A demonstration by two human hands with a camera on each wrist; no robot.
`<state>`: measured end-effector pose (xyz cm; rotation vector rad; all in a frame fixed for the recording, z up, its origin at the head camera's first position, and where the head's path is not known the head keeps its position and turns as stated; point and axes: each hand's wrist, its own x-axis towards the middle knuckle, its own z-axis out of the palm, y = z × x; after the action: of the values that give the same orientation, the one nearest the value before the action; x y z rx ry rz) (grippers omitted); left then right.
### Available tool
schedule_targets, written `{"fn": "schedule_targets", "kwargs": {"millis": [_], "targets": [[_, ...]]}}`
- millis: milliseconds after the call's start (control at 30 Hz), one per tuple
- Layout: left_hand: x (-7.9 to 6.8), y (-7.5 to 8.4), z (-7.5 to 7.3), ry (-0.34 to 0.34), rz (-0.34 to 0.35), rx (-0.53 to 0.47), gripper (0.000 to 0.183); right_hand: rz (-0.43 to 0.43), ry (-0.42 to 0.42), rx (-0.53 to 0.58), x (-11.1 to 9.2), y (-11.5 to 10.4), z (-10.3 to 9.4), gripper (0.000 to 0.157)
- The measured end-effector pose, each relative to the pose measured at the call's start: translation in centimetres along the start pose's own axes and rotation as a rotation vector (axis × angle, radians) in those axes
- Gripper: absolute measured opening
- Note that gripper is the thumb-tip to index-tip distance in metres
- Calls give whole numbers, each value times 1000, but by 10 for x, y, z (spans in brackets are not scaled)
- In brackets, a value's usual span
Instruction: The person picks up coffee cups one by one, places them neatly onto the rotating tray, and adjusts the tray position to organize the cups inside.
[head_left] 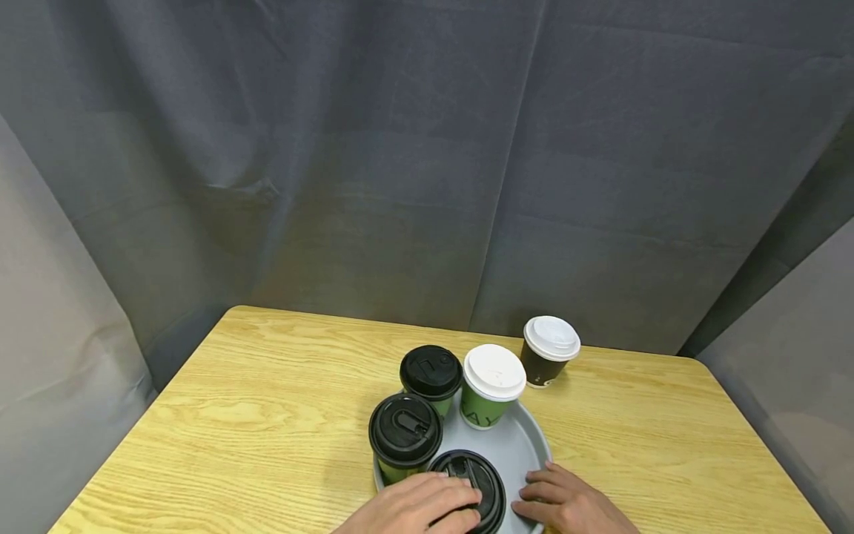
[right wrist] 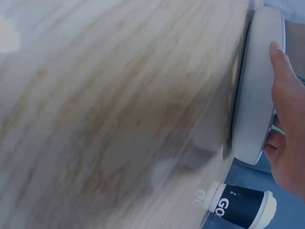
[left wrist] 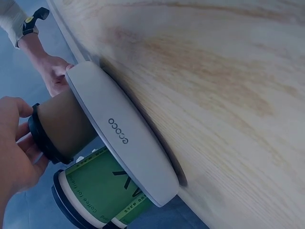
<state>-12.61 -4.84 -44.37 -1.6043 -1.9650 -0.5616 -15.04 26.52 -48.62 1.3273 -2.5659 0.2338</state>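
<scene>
My left hand (head_left: 427,504) holds a brown paper cup (left wrist: 66,119) by its black lid (head_left: 490,486), with thumb and fingers around the lid's edge. This cup stands at the near side of a round grey tray (head_left: 527,437). At the tray's right rim is my right hand (head_left: 567,500); in the right wrist view its thumb lies along the outer wall and the fingers reach over the rim. Also on the tray are two black-lidded green cups (head_left: 405,434) on the left and a white-lidded green cup (head_left: 494,378) at the back.
Behind the tray, to the right, a dark cup with a white lid (head_left: 550,348) stands directly on the wooden table (head_left: 267,415). A grey curtain (head_left: 400,185) hangs along the table's back edge, and pale cloth (head_left: 53,334) hangs at the sides.
</scene>
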Motion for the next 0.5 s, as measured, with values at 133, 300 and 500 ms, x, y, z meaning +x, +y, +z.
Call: {"fn": "schedule_targets", "kwargs": {"millis": [133, 300, 500], "targets": [[0, -1, -1, 6, 14, 19, 25, 5, 20, -9, 0, -3, 2, 42], [0, -2, -3, 2, 11, 34, 24, 22, 17, -10, -1, -6, 3, 39], [1, -1, -5, -5, -7, 49, 23, 51, 23, -17, -2, -10, 5, 39]]}}
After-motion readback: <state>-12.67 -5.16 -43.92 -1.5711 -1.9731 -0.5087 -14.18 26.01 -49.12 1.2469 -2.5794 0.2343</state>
